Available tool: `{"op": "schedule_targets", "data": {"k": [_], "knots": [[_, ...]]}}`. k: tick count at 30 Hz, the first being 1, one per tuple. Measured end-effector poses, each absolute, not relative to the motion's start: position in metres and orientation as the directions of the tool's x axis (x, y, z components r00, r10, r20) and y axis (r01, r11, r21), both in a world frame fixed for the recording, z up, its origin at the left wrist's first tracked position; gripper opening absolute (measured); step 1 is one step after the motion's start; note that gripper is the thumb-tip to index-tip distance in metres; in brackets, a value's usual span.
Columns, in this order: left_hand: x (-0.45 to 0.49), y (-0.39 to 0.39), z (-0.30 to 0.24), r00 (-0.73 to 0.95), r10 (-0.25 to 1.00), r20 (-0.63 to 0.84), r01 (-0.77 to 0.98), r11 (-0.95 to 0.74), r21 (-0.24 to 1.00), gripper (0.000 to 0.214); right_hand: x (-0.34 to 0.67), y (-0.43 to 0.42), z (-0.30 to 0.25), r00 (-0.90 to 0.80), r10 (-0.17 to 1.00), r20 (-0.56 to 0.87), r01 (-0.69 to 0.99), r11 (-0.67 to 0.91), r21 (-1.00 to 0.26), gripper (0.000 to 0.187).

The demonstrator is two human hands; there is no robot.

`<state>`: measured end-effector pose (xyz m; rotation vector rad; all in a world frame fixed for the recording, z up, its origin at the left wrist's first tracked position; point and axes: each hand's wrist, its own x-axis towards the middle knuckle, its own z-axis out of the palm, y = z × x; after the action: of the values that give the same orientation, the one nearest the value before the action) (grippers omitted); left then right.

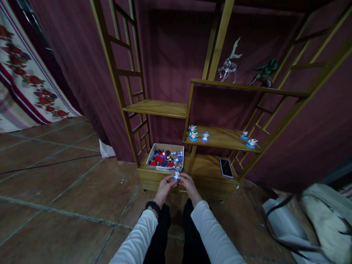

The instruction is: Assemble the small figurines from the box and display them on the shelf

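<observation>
My left hand (165, 187) and my right hand (188, 183) meet in front of the lowest shelf, both pinching one small blue and white figurine (176, 175) between their fingertips. Just behind it sits an open white box (165, 157) filled with several small red, black and blue toys. On the middle shelf (220, 137) stand several matching little figurines (193, 134) on blue bases, some at the left end, two (249, 140) at the right.
A wooden shelf unit (192, 110) stands against a dark red curtain. A phone (226, 167) lies on the bottom board. A glass deer (228, 66) and a dark green figure (265, 73) occupy the top shelf. Bags (308, 220) lie at right on the tiled floor.
</observation>
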<state>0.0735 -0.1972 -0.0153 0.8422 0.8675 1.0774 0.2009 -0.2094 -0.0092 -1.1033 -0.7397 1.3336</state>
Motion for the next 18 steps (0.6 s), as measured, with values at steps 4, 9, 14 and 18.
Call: {"op": "schedule_targets", "data": {"k": [4, 9, 14, 18], "knots": [[0.0738, -0.1974, -0.0118, 0.188, 0.971, -0.148, -0.301, 0.2, 0.932, 0.049, 0.2014, -0.2076, -0.0109, 0.161, 0.968, -0.191, -0.391, -0.115, -0.913, 0.037], [0.0745, -0.2004, -0.0073, 0.142, 0.986, -0.085, -0.262, 0.12, 0.958, 0.046, 0.2028, -0.2085, -0.0113, 0.163, 0.97, -0.182, -0.429, -0.096, -0.898, 0.039], [0.0776, -0.2017, -0.0083, 0.137, 0.99, -0.041, -0.223, 0.071, 0.972, 0.044, 0.2044, -0.2079, -0.0102, 0.15, 0.979, -0.136, -0.414, -0.063, -0.908, 0.041], [0.0805, -0.2014, -0.0096, 0.15, 0.988, 0.019, -0.217, 0.014, 0.976, 0.042, 0.206, -0.2073, -0.01, 0.146, 0.986, -0.081, -0.365, -0.022, -0.931, 0.046]]}}
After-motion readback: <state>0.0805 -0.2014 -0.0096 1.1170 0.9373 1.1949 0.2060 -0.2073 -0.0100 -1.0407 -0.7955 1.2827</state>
